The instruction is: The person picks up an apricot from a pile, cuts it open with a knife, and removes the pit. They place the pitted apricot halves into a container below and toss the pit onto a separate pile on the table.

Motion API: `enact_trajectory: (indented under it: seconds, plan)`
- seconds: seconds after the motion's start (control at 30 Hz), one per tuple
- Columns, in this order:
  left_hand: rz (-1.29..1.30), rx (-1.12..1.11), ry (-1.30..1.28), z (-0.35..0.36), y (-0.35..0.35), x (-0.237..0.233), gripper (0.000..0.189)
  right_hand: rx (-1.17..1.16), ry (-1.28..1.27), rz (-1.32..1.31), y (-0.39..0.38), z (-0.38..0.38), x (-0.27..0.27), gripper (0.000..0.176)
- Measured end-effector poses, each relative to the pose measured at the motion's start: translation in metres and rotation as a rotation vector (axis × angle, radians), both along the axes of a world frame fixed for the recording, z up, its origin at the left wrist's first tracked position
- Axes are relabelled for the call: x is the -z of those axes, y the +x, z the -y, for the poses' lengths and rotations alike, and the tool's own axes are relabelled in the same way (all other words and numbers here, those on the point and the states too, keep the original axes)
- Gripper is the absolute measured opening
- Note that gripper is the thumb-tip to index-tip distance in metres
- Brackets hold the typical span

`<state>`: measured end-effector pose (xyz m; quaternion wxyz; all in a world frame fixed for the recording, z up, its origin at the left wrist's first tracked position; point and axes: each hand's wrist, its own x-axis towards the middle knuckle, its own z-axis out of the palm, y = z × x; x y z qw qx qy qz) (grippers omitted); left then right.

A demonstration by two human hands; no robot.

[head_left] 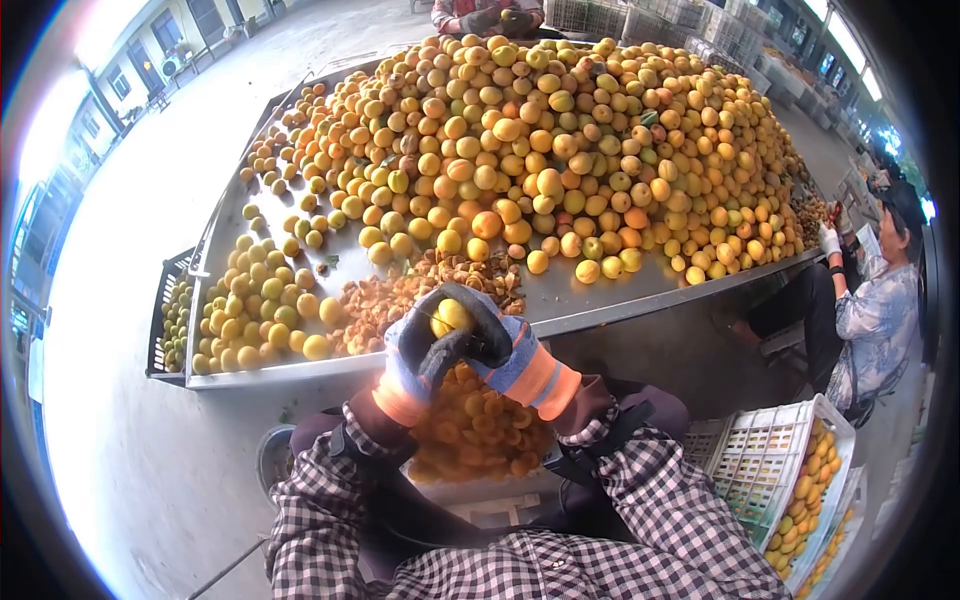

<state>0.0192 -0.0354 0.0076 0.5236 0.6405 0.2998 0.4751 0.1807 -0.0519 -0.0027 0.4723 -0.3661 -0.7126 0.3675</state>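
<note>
My left hand [415,350] and my right hand [505,345], both in gloves with dark fingers and orange cuffs, meet at the near edge of a metal table [590,300]. Between them they hold a yellow-green fruit [452,317], with the fingers of both curled round it. Just behind my hands lies a heap of split fruit pieces and pits [370,305] on the table. Below them, between my knees, more orange fruit halves [480,425] fill a container whose rim is mostly hidden.
A large mound of whole fruit [560,150] covers the table, with a smaller group [260,300] at the left. A black crate [170,315] stands left, white crates [770,460] lower right. One person [870,300] sits right; another's gloved hands [495,20] show at the far side.
</note>
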Motion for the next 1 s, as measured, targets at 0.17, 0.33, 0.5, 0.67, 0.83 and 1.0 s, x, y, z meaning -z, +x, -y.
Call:
enact_trajectory:
  seconds: [0.17,0.33,0.5,0.67,0.83,1.0]
  plan:
    - [0.046,0.009,0.008,0.005,-0.002,0.001,0.042,-0.032,-0.028,0.002,0.0,0.0,0.006,0.064]
    - [-0.039,0.007,-0.009,0.007,-0.011,0.006,0.041,-0.042,-0.022,-0.017,-0.001,0.004,0.002,0.059]
    - [0.027,0.039,-0.047,0.009,-0.012,0.004,0.04,-0.041,-0.042,0.026,-0.001,0.004,0.007,0.056]
    - [0.064,0.049,-0.099,0.015,-0.012,-0.003,0.038,-0.044,-0.025,0.037,-0.001,0.003,0.009,0.055]
    - [0.075,0.046,-0.138,0.019,-0.011,-0.003,0.037,-0.095,-0.039,0.011,0.001,0.004,0.004,0.055]
    - [0.046,0.018,-0.139,0.022,-0.012,-0.005,0.038,-0.102,-0.019,0.004,0.001,0.003,0.006,0.054]
